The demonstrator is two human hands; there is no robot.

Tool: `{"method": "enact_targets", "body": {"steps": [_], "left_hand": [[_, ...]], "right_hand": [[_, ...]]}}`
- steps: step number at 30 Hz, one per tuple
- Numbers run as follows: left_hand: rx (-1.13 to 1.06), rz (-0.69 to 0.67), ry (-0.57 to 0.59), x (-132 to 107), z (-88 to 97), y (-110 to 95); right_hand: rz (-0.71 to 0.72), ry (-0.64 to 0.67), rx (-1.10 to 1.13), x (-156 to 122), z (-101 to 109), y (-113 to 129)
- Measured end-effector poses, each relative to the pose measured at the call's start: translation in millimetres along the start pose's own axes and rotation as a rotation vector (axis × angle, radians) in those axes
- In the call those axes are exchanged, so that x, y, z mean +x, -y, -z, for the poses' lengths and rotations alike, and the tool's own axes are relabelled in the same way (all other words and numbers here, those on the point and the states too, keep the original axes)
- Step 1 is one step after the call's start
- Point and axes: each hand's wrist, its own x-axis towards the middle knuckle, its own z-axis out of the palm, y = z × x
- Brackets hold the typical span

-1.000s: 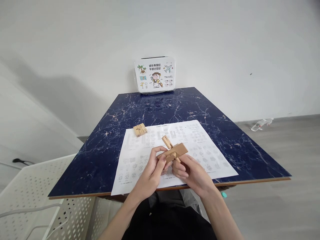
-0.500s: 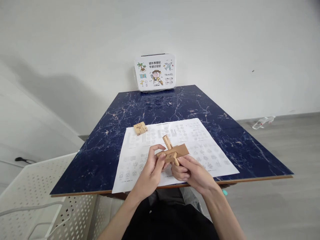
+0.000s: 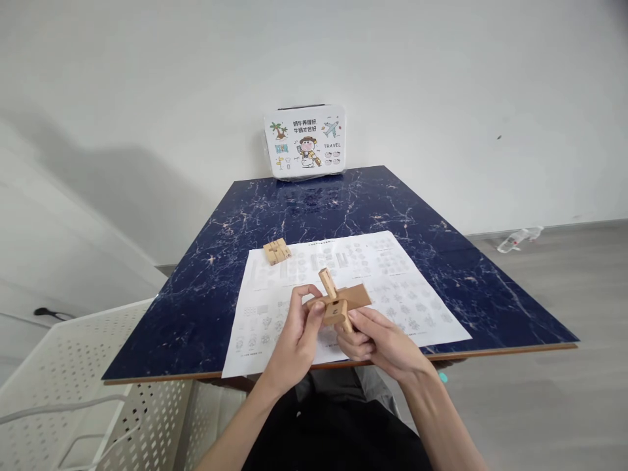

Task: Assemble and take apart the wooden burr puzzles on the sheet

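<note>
Head view. Two hands, both grasping one wooden assembly [image 3: 333, 313] above the table's [image 3: 196, 294] near edge: left hand [image 3: 298, 333] pinching the flat part, right hand [image 3: 380, 341] gripping the rod's lower end. Pieces in it: uncountable, fingers cover the joints. One printed sheet [image 3: 255, 294], print too faint to read. One wooden block [image 3: 277, 251] on its far edge, near the left corner. One white case [image 3: 305, 142], table's far edge.

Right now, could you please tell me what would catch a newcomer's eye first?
Probably the white case with cartoon prints, at the far edge of the blue table. Next, the wooden pieces held in the left hand and right hand over the printed sheet.
</note>
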Motion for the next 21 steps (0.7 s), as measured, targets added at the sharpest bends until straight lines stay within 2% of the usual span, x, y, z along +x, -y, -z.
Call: {"method": "enact_targets", "body": {"steps": [9,21], "left_hand": [[-0.057,-0.008,-0.034,-2.6,-1.6,9.6],[-0.138,-0.022,-0.074,0.2,-4.1,1.9]], "right_hand": [[-0.011,-0.028,-0.006,1.7,-4.1,2.3],[-0.015,-0.062,-0.006,0.3,-6.3,1.1]]}}
